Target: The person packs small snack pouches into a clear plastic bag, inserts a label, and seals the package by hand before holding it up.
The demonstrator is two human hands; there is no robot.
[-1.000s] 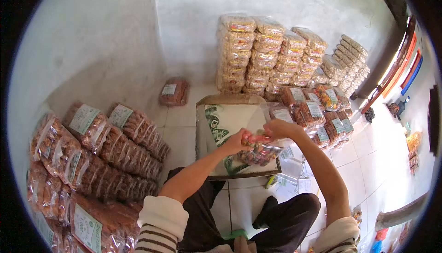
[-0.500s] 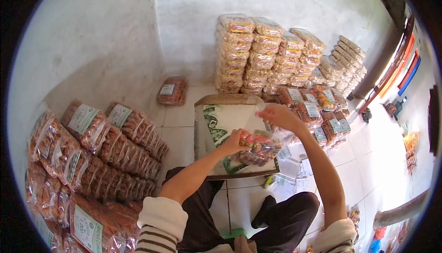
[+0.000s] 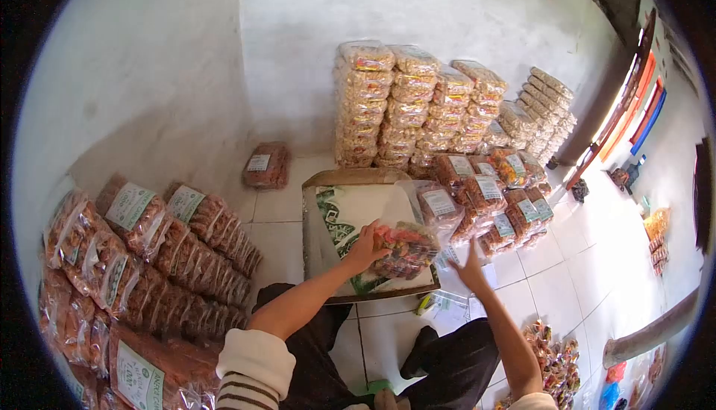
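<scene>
On the tiled floor of a white-walled corner: one low desk [image 3: 365, 205], white-topped, with a brown raised rim along its back and a patterned green strip on its left side.

Bag, clear plastic, one [image 3: 406, 257]: multicoloured pieces inside; held above the desk's right front part, its right end reaching about to the right edge.

Left hand [image 3: 367, 247], one: grip closed on the bag's left end. Right hand [image 3: 468, 268], one: grip loose, fingers spread, just beyond the desk's right edge.

Room for moving: a strip of tile [image 3: 280, 242] between the desk's left edge and the stacked brown packs [image 3: 194, 261]; a broader stretch at right. The front edge comes close to the person's legs; the right cluster of packs [image 3: 522, 216] crowds the right back corner.

Counts: lone brown pack [image 3: 277, 167], one, near the wall. Tall columns of pale packs [image 3: 365, 104], four in front, lower piles beyond. Right cluster, at least seven labels showing. Left stacks, at least four labels. Yellow-green item [image 3: 425, 305], one, beside printed papers [image 3: 450, 311]. Small packets [image 3: 556, 369], heaped at right, too many to count.
</scene>
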